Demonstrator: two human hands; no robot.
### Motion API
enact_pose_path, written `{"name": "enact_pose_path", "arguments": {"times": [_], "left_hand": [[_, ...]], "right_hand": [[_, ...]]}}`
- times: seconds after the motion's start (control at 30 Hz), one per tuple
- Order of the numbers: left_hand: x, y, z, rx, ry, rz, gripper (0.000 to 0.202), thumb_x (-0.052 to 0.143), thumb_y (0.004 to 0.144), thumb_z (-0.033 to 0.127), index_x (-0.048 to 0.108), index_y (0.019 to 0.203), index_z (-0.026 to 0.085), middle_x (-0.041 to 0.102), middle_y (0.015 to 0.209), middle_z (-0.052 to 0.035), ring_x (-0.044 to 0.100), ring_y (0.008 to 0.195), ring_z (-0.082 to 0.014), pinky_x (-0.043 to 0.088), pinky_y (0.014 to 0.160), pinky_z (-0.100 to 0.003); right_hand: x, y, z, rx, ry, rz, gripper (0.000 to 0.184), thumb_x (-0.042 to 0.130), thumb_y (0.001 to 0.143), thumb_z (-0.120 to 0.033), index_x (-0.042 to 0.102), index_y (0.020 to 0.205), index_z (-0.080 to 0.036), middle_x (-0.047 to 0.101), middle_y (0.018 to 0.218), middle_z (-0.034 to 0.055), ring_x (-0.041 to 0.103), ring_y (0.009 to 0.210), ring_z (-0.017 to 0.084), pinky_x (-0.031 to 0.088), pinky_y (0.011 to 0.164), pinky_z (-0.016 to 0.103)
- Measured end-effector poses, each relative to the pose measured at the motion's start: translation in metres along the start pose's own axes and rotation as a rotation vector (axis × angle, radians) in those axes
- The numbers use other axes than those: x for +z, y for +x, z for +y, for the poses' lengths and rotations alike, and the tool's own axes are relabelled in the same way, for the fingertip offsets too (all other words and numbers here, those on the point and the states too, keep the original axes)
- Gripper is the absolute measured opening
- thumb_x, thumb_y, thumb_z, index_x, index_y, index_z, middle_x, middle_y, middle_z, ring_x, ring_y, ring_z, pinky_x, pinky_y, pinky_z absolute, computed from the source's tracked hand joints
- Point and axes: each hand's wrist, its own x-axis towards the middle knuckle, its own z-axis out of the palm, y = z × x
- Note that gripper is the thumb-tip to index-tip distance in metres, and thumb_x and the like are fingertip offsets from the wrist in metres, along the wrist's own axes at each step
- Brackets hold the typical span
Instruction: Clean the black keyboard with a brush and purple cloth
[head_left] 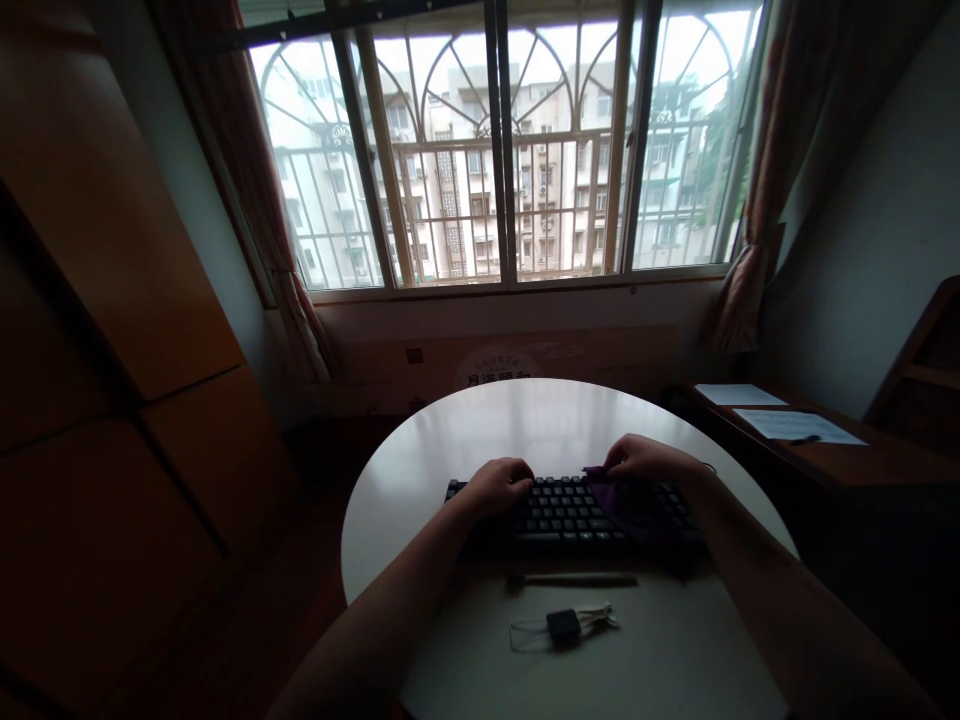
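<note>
A black keyboard (559, 512) lies across the white round table, with its long side towards me. My left hand (501, 486) rests on its left part, fingers curled at the far edge and steadying it. Over the keyboard's right part, my right hand (637, 460) pinches a dark purple cloth (626, 505), which drapes down over the keys. The cloth and my right forearm hide part of that end. Nearer to me lies a thin stick-like tool (577, 579), its left end dark and hard to make out. Below it is a small dark block (563, 625) with wire loops on both sides.
The round white table (517, 420) has a curved rim and stands before a barred window (502, 200). To the right, a brown wooden surface (757, 450) bears papers (799, 426) and a dark pen-like thing. An orange-brown cabinet (142, 250) stands at left.
</note>
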Motion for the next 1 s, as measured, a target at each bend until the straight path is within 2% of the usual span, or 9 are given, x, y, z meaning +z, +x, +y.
{"name": "enact_pose_path", "arguments": {"times": [0.2,0.37,0.57,0.67,0.77,0.83,0.93,1.0], "left_hand": [[0.002,0.001,-0.006,0.011,-0.010,-0.007,0.027,0.053,0.085,0.036,0.069,0.101,0.021,0.068,0.106,-0.0043,0.061,0.094,-0.0198,0.048,0.080,-0.028],[0.004,0.002,-0.009,0.020,0.005,0.007,0.027,0.054,0.084,0.035,0.069,0.101,0.021,0.069,0.104,-0.0043,0.062,0.093,-0.0196,0.048,0.081,-0.028],[0.005,0.002,-0.008,0.031,0.012,0.010,0.027,0.053,0.084,0.034,0.070,0.100,0.022,0.069,0.103,-0.0035,0.061,0.095,-0.0201,0.048,0.081,-0.028],[0.004,0.002,-0.007,0.034,0.003,0.015,0.026,0.053,0.083,0.034,0.070,0.099,0.021,0.069,0.102,-0.0037,0.062,0.094,-0.0202,0.048,0.081,-0.028],[0.003,0.002,-0.006,0.021,0.000,0.006,0.026,0.053,0.083,0.034,0.070,0.099,0.021,0.069,0.103,-0.0040,0.062,0.093,-0.0200,0.048,0.081,-0.028],[0.003,0.002,-0.006,0.018,-0.001,0.000,0.026,0.053,0.083,0.034,0.070,0.099,0.021,0.069,0.103,-0.0040,0.062,0.094,-0.0200,0.048,0.081,-0.028],[0.003,0.002,-0.006,0.022,-0.003,-0.002,0.027,0.053,0.084,0.036,0.069,0.100,0.021,0.068,0.104,-0.0043,0.062,0.095,-0.0202,0.048,0.080,-0.028],[0.003,0.001,-0.007,0.022,-0.003,-0.002,0.027,0.053,0.084,0.036,0.069,0.100,0.021,0.068,0.105,-0.0043,0.062,0.095,-0.0201,0.048,0.081,-0.028]], "right_hand": [[-0.005,-0.003,0.016,0.025,0.026,-0.011,0.030,0.065,0.069,-0.035,0.075,0.089,-0.014,0.073,0.082,0.0059,0.065,0.077,0.022,0.046,0.064,0.024],[-0.011,-0.006,0.027,0.009,0.118,0.043,0.025,0.066,0.068,-0.031,0.072,0.083,-0.012,0.071,0.076,0.0061,0.065,0.072,0.021,0.047,0.064,0.026],[-0.022,-0.016,0.024,-0.271,0.662,0.164,0.034,0.068,0.074,-0.039,0.068,0.095,-0.013,0.072,0.090,0.0105,0.067,0.081,0.025,0.052,0.072,0.033],[-0.026,-0.020,0.027,-0.334,0.847,0.271,0.038,0.067,0.076,-0.043,0.068,0.100,-0.014,0.071,0.088,0.0105,0.067,0.077,0.024,0.053,0.068,0.033],[-0.028,-0.024,0.034,-0.339,0.982,0.330,0.041,0.067,0.074,-0.048,0.068,0.100,-0.016,0.068,0.080,0.0090,0.067,0.073,0.026,0.054,0.063,0.036],[-0.029,-0.027,0.036,-0.358,1.055,0.373,0.040,0.064,0.075,-0.051,0.067,0.098,-0.019,0.066,0.078,0.0077,0.066,0.074,0.027,0.055,0.069,0.042],[-0.030,-0.029,0.033,-0.452,1.098,0.422,0.033,0.059,0.077,-0.052,0.065,0.087,-0.021,0.063,0.082,0.0068,0.064,0.079,0.026,0.055,0.078,0.046],[-0.031,-0.030,0.027,-0.511,1.080,0.405,0.031,0.057,0.076,-0.052,0.061,0.078,-0.021,0.060,0.083,0.0069,0.062,0.080,0.025,0.056,0.075,0.045]]}}
